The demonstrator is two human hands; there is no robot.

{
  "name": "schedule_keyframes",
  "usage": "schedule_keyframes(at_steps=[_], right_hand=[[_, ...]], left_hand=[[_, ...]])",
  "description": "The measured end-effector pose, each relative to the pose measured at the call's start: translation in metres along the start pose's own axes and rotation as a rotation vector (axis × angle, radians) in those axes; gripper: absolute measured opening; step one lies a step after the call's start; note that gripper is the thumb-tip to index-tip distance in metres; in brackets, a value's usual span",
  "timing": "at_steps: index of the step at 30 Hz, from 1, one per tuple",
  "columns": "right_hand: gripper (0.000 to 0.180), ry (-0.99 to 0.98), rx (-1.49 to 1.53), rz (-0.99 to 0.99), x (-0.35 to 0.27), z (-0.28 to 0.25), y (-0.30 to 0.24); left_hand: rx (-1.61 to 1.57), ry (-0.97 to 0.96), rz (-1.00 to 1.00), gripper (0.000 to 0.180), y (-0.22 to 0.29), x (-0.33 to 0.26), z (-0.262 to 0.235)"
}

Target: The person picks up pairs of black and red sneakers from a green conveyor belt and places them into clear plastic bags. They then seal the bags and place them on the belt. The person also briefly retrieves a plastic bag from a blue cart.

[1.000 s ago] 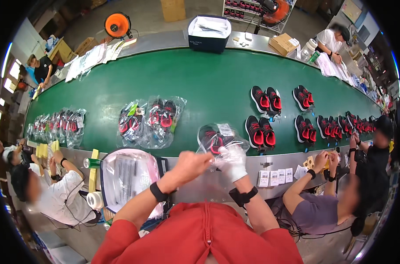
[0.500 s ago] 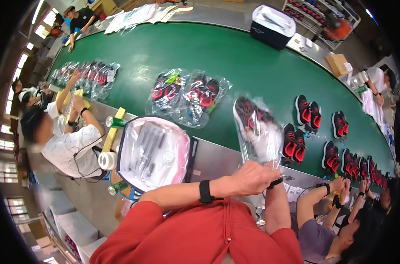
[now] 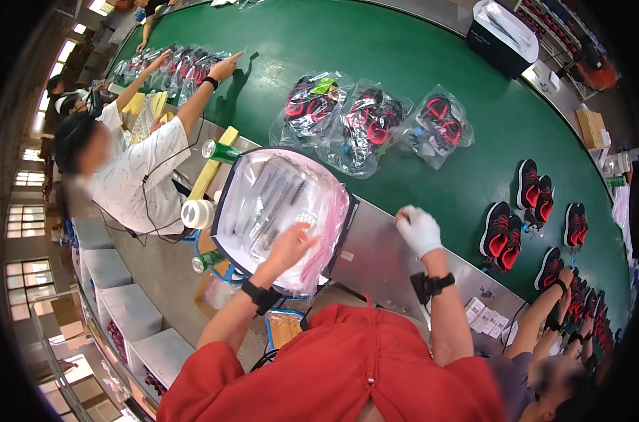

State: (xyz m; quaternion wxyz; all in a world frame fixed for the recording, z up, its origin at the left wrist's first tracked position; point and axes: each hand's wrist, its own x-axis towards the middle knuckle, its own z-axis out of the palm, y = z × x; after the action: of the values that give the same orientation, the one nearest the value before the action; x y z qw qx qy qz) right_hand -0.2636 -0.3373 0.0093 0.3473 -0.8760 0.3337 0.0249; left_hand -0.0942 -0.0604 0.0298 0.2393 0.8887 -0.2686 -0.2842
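Observation:
My left hand (image 3: 291, 247) is over the dark-rimmed bin (image 3: 219, 224), at the stack of clear plastic bags (image 3: 263, 204) in it; its fingers are apart, and I see nothing held. My right hand (image 3: 419, 232) wears a white glove and hovers by the metal edge of the green table, fingers curled in with nothing visible in them. Beyond it lies a pair of black-and-red shoes in a clear bag (image 3: 440, 126). Left of that pair are two more bagged pairs (image 3: 370, 130) (image 3: 312, 104), close together.
Unbagged black-and-red shoes (image 3: 501, 235) stand in pairs along the right of the green table (image 3: 263, 56). A co-worker (image 3: 140, 172) at left reaches over the table near more bagged shoes (image 3: 172, 69). A white jar (image 3: 197, 214) and green cans (image 3: 219, 151) flank the bin.
The bagged pair that was in my hands now lies on the table. My gloved right hand is out of the bag, my left hand has moved to the bin, and the co-worker's arm has stretched out.

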Motion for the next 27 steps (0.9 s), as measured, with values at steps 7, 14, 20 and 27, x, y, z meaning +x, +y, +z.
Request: schedule_keyframes(at_steps=[7, 14, 20, 27], right_hand=[[0.022, -0.083, 0.070, 0.042, -0.058, 0.011, 0.000], [0.021, -0.016, 0.107, 0.034, -0.068, -0.011, -0.016], [0.021, -0.087, 0.417, 0.025, -0.074, -0.044, -0.084], [0.032, -0.141, 0.163, -0.548, -0.066, 0.014, -0.183]], left_hand=[[-0.261, 0.036, -0.092, 0.035, -0.011, -0.002, 0.052], [-0.380, -0.004, -0.134, 0.021, -0.043, 0.017, 0.059], [-1.252, -0.368, -0.284, 0.014, -0.070, 0.011, 0.010], [-1.361, -0.391, -0.171, 0.019, -0.078, 0.001, -0.017]])
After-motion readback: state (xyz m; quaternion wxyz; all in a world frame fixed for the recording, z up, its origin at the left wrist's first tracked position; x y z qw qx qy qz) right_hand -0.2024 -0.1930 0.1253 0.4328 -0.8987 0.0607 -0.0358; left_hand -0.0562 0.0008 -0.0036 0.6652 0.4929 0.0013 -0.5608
